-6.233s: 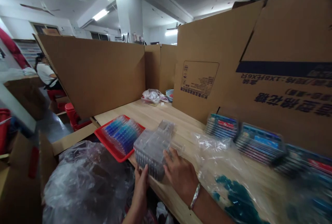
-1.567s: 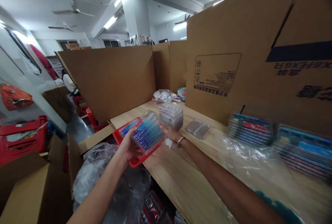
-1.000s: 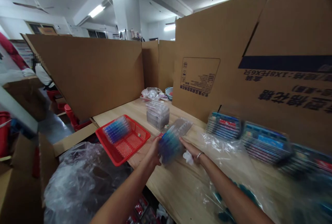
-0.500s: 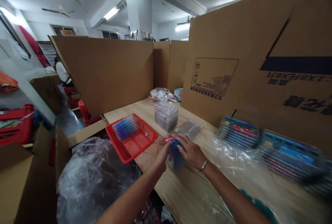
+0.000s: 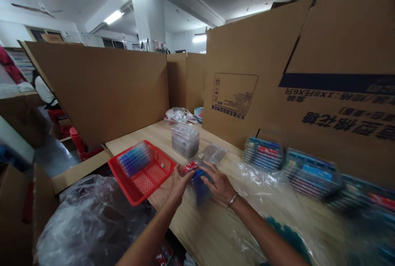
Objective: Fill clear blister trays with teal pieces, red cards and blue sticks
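Observation:
My left hand (image 5: pixel 181 182) and my right hand (image 5: pixel 217 183) meet over the wooden table (image 5: pixel 197 233). Between them is a clear plastic pack of blue slim items (image 5: pixel 199 188), blurred and partly hidden by my fingers. My right hand grips its side. A small red card (image 5: pixel 189 167) sits at the fingertips of my left hand, touching the top of the pack. A red plastic basket (image 5: pixel 162 167) stands just left of my left hand, holding another pack of blue and purple items (image 5: pixel 134 159).
A stack of clear plastic boxes (image 5: pixel 185 140) and an empty clear tray (image 5: pixel 214 153) stand beyond my hands. Stacked packaged sets (image 5: pixel 262 153) and a plastic sheet (image 5: pixel 259 175) lie to the right. Cardboard partitions (image 5: pixel 98 93) surround the table. A bulging plastic bag (image 5: pixel 86 220) sits below its left edge.
The basket now rests on the table and the pack is out of it. My hands have come together over the pack, and the red card has appeared at my left fingertips.

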### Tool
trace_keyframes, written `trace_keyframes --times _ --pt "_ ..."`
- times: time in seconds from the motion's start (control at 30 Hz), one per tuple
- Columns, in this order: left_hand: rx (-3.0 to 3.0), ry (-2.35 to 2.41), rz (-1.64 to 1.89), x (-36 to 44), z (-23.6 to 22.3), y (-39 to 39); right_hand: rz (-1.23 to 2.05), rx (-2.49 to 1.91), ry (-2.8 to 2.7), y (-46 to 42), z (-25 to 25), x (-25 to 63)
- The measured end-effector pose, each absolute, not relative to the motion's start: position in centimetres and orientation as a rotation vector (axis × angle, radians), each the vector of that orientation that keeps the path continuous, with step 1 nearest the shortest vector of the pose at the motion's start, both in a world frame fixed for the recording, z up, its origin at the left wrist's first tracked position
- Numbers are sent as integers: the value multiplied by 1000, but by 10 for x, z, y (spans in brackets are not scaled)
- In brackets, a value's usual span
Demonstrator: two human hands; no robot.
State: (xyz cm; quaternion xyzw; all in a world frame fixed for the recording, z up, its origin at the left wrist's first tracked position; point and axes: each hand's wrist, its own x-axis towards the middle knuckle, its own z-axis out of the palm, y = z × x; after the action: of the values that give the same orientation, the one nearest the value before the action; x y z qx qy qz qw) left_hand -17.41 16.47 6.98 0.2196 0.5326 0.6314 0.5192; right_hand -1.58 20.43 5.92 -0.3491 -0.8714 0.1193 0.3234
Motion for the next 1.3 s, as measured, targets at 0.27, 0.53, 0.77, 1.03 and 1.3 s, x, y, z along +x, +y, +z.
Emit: trace_keyframes --times 0.27,0.53,0.77,1.03,1.3 --pt "557 1316 1552 -155 36 150 182 -1282 -2426 168 98 -37" --pt "650 1303 1501 -138 20 129 -73 -1299 -2865 163 122 -41" --pt "672 1277 1513 -142 16 130 -51 -1193 -2794 164 118 -32" --pt "1008 1286 1580 -144 14 128 -165 -1089 -2547 141 123 11" --pt "947 1316 1497 -149 21 136 -64 -896 -2470 29 49 67"
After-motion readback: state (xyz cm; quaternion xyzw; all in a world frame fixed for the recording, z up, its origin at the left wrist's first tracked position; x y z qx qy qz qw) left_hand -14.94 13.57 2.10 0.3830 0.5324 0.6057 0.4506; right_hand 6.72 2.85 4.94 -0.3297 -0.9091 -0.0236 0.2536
